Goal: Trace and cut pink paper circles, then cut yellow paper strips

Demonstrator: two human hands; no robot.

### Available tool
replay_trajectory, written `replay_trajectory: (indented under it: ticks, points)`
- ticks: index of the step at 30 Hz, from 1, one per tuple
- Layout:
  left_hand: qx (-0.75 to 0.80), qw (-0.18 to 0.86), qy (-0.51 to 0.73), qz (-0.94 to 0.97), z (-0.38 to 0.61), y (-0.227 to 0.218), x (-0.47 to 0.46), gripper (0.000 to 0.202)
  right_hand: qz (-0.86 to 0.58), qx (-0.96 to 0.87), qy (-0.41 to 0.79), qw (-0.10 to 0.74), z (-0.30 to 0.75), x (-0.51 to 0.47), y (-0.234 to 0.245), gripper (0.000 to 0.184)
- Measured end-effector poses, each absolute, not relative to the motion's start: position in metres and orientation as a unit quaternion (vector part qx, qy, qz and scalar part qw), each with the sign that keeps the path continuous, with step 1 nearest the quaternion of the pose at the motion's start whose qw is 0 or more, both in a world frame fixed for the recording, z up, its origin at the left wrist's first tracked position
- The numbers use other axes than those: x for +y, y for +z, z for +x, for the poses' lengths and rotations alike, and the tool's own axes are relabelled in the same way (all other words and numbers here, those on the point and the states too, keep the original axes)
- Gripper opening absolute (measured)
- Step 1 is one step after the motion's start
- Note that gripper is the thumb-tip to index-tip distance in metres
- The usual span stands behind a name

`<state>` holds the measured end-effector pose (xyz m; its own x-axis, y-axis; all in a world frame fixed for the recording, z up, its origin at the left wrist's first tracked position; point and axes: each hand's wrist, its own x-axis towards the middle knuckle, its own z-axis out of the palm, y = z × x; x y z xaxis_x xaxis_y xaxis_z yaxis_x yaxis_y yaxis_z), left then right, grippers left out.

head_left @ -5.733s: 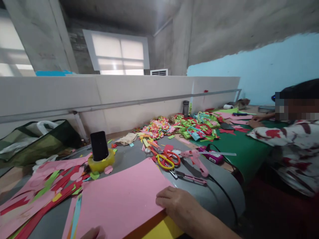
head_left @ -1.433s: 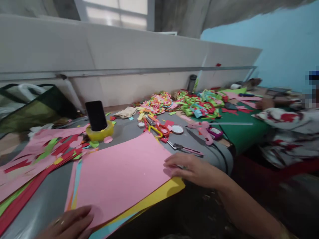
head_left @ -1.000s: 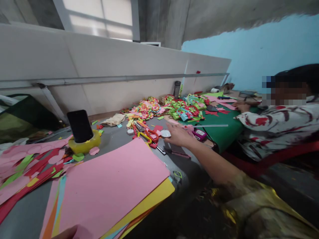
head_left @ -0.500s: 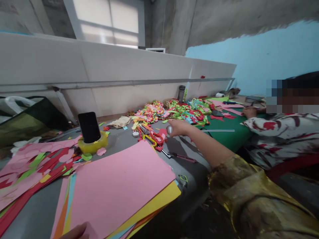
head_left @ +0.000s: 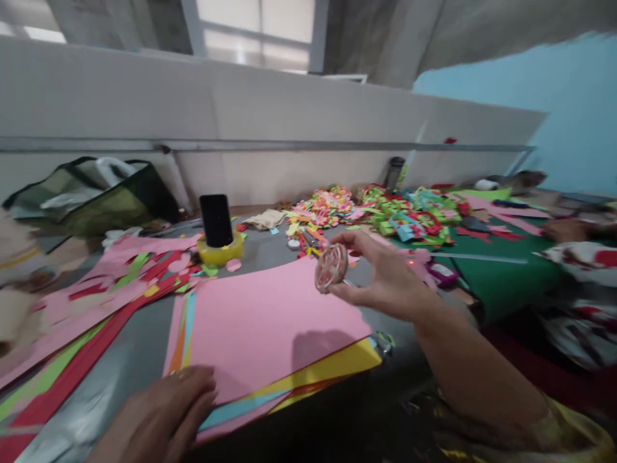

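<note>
My right hand point(head_left: 385, 280) is raised above the table, its thumb and fingers closed on a small round disc point(head_left: 331, 267) with a pinkish patterned face. Under it lies a pink paper sheet point(head_left: 263, 318) on top of a stack of yellow, blue and orange sheets. My left hand point(head_left: 161, 418) rests flat at the near left corner of that stack, fingers stretched out and touching the pink sheet.
A black phone point(head_left: 216, 220) stands in a yellow tape roll point(head_left: 220, 251). Red, pink and green paper strips point(head_left: 96, 302) lie at left, scissors point(head_left: 304, 243) and paper flowers point(head_left: 328, 206) beyond, a green mat point(head_left: 496, 276) at right. Another person's hand point(head_left: 562, 229) rests far right.
My right hand reached out to the clutter past the pink sheet, took the round disc and brought it back toward me. My left hand has come further into view on the stack.
</note>
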<state>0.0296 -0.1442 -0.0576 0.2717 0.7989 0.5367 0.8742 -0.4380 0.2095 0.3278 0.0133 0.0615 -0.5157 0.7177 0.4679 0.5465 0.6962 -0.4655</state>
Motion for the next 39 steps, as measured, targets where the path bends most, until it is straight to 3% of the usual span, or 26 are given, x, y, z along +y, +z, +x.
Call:
replay_trajectory:
  ticks: [7, 11, 15, 25, 27, 31, 39]
  points:
    - [-0.595, -0.016, -0.262, -0.759, 0.037, -0.04, -0.159, 0.02, -0.314, -0.827, 0.275, 0.377, 0.25, -0.039, 0.014, 0.061]
    - [-0.599, -0.036, -0.287, -0.747, 0.032, -0.049, -0.171, 0.02, -0.319, -0.805, 0.322, 0.383, 0.221, -0.049, -0.001, 0.041]
    - [-0.583, -0.008, -0.323, -0.745, 0.03, -0.059, -0.178, 0.016, -0.322, -0.814, 0.353, 0.331, 0.207, -0.053, -0.016, 0.037]
    - [-0.551, 0.042, -0.372, -0.746, 0.028, -0.076, -0.187, 0.023, -0.294, -0.89, 0.281, 0.206, 0.202, -0.053, -0.028, 0.034]
    - [-0.552, 0.039, -0.369, -0.747, 0.027, -0.077, -0.189, 0.026, -0.287, -0.899, 0.265, 0.198, 0.203, -0.052, -0.028, 0.036]
    - [-0.556, 0.033, -0.373, -0.742, 0.028, -0.078, -0.19, 0.026, -0.267, -0.917, 0.219, 0.197, 0.203, -0.051, -0.027, 0.057]
    - [-0.563, 0.038, -0.368, -0.739, 0.029, -0.077, -0.19, 0.024, -0.217, -0.937, 0.197, 0.191, 0.201, -0.047, -0.028, 0.049]
